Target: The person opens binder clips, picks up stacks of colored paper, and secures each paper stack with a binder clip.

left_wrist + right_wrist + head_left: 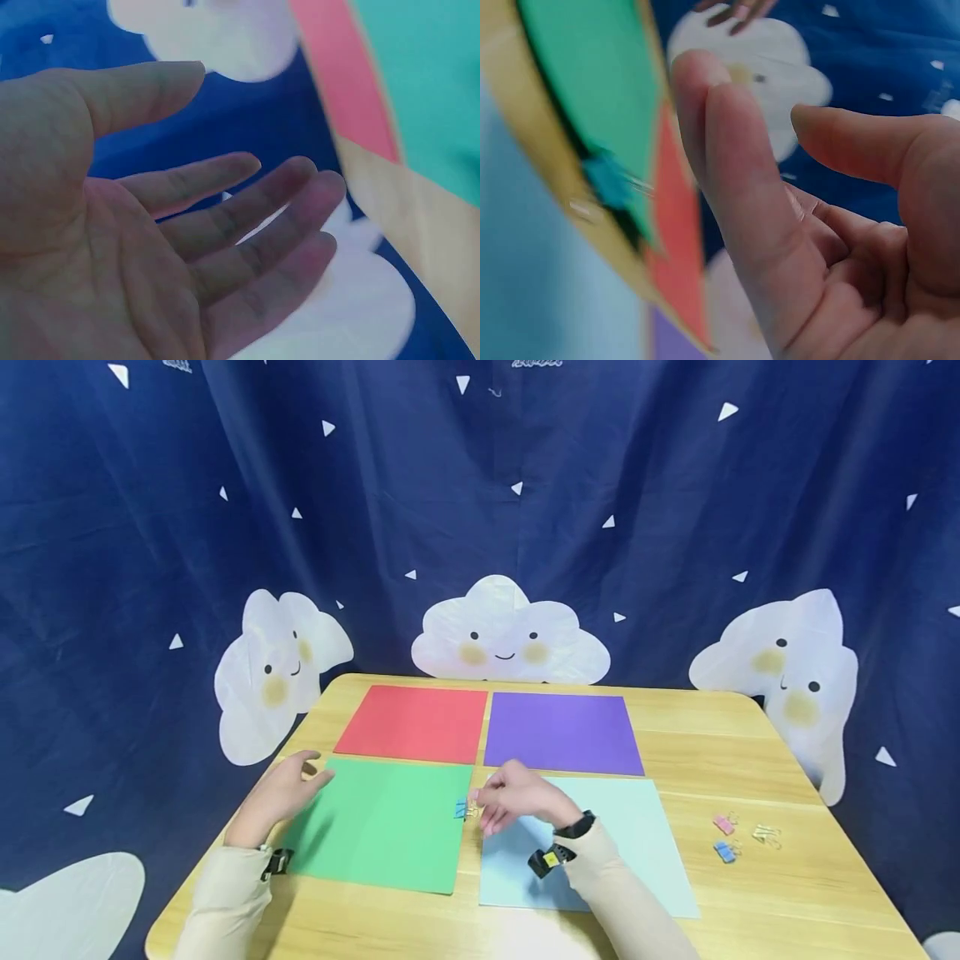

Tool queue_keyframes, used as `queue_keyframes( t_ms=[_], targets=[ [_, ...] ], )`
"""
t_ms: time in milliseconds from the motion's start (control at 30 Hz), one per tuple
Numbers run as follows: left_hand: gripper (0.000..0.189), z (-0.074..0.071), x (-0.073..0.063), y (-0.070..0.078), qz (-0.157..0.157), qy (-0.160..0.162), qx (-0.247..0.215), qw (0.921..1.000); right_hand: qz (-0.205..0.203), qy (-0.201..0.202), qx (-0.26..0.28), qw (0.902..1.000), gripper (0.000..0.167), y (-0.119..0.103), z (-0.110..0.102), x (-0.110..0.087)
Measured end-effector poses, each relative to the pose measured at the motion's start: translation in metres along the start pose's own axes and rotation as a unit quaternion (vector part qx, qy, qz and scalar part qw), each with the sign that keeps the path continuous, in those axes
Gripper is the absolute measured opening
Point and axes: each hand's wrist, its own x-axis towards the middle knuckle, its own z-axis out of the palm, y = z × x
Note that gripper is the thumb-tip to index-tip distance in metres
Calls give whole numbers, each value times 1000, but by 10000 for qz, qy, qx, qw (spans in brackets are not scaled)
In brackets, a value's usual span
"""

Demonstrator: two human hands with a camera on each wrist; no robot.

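Note:
A blue binder clip (461,809) sits on the right edge of a green sheet (382,827). Beside the clip is my right hand (525,795). In the right wrist view the thumb stands apart from the two foremost fingers (739,150), nothing is between them, and the clip (607,178) is a short way off; the other fingers are bent in. My left hand (279,795) hovers over the left edge of the green sheet. Its fingers (255,232) are loosely spread, and the palm holds nothing.
A red sheet (412,722) and a purple sheet (562,732) lie at the back, a light blue one (637,843) at front right. On the wooden table's (810,893) right side are a pink clip (723,824), a blue clip (725,852) and a pale-coloured clip (767,835).

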Motion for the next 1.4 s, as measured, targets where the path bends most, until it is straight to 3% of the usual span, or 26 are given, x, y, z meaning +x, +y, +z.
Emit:
queue_keyframes(
  t_ms=[167,367,600,800,1167,1400],
  targets=[
    [56,7,17,34,679,-45,-417,9968,-166,593,-36,9981,31,-22,-31,-25],
    [55,26,37,65,1100,-156,-706,9913,-459,1109,-192,9926,33,-37,-56,-45],
    [51,55,56,87,1172,-526,-943,9872,-718,1797,-453,9800,33,-46,-75,-65],
    [48,77,70,95,1236,-759,-1046,9839,-990,2370,-406,9656,31,-43,-97,-96],
    [50,92,82,100,1098,-949,-1052,9838,-157,3197,-339,9468,31,-3,-144,-185],
    [50,107,79,109,1043,-995,-1153,9828,1034,3731,-670,9196,40,53,-159,-232]
  ],
)
